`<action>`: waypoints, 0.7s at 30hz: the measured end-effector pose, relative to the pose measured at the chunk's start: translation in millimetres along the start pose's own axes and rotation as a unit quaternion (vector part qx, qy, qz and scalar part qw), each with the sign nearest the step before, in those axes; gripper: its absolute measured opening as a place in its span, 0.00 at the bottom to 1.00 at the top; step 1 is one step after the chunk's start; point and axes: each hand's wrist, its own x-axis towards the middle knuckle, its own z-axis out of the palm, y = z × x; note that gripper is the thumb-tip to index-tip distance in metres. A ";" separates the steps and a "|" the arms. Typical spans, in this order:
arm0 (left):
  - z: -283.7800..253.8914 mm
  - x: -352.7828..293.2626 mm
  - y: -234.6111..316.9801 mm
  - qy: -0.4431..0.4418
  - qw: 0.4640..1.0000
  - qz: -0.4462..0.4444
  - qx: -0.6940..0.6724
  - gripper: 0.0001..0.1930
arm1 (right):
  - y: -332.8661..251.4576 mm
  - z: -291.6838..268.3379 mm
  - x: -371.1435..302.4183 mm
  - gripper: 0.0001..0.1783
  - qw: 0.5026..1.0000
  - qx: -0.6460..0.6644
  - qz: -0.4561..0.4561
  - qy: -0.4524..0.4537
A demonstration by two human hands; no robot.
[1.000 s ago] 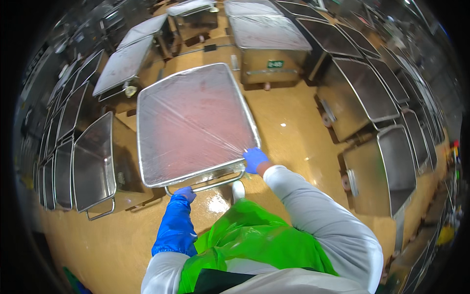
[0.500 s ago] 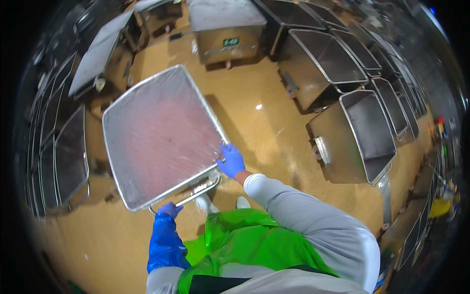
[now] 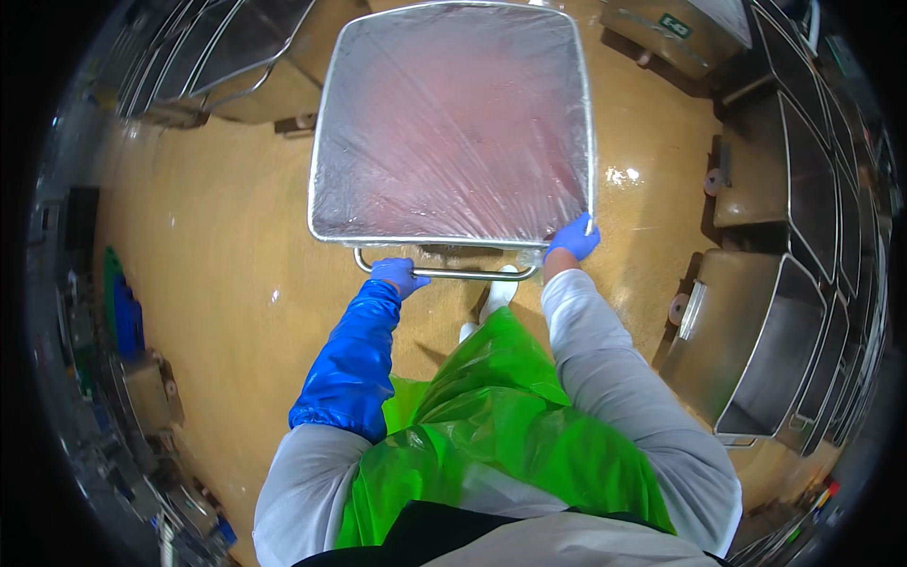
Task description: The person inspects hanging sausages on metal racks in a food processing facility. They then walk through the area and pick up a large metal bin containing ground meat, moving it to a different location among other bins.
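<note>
1. Head view: one film-covered metal tub, upper middle, on the tan floor, straight ahead of the wearer; its far rim reaches the picture's top edge
2. One sheet of clear film over it, creased toward the near right corner; pinkish contents below, kind hard to make out
3. One bar handle along the tub's near side
4. Two grips, both blue-gloved. Left grip closed round the handle toward its left end; fingertips hidden underneath
5. Right grip curled shut over the tub rim at the near right corner; fingertips partly hidden, pressure cannot be told
6. One blue sleeve cover, left forearm only; right forearm in a white sleeve
7. One green apron; two white boots, the left mostly hidden by the apron
8. Right side: two open metal bins stand out, nearer one and farther one; more behind overlap, count unclear
9. Upper right: one covered bin with one green label, cut off above
10. Upper left: nested open bins, cut off, uncountable; tub's underside and wheels hidden
</note>
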 end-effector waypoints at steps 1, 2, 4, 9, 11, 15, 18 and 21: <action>-1.9 0.3 -1.8 0.005 1.000 -0.003 -0.006 0.30 | -2.2 3.9 -2.9 0.29 1.000 0.000 0.001 0.003; 1.1 -2.9 -2.9 0.002 1.000 -0.003 -0.016 0.30 | -3.5 3.8 -7.0 0.29 1.000 0.000 0.002 0.004; -0.2 -5.5 -11.2 0.029 0.998 0.046 -0.044 0.29 | -9.5 14.0 -2.9 0.26 1.000 -0.008 -0.003 -0.004; -46.3 -37.2 -45.0 0.311 0.915 0.093 -0.240 0.16 | -12.7 45.4 29.0 0.17 0.994 0.010 0.052 -0.094; -104.4 -70.6 -58.8 0.357 0.867 -0.019 -0.346 0.11 | 50.2 58.9 50.3 0.10 0.985 0.081 0.015 -0.154; -52.8 -3.8 -130.6 0.396 0.790 -0.240 -0.401 0.26 | -69.1 103.7 57.3 0.21 0.947 -0.200 -0.248 -0.032; -28.9 111.9 -90.0 0.341 0.707 -0.251 -0.567 0.33 | -143.9 108.1 128.9 0.22 0.969 -0.161 -0.183 -0.041; -8.9 133.4 -29.8 0.341 0.708 -0.325 -0.526 0.33 | -154.3 102.0 194.6 0.22 0.962 -0.151 -0.218 -0.057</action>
